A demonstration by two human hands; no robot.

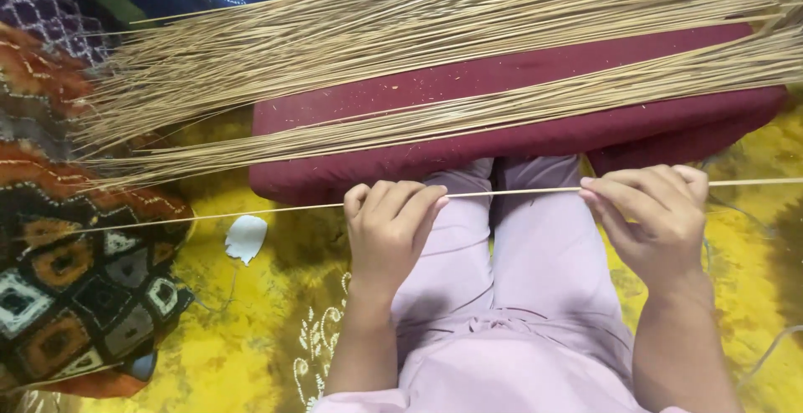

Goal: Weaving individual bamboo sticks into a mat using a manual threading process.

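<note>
Holding one thin stick (502, 193) level, left hand (389, 229) and right hand (657, 220) fingers pinched on it, near the maroon cushion (519, 141); judged single-stick handling, steady grip needed.

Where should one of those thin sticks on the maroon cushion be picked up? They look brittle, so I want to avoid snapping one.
Judging by the single stick held now, use two spaced grips near mid-length, coming from the near side. It is long, thin and lies crosswise; left hand and right hand pinch it apart, keeping it straight.
</note>
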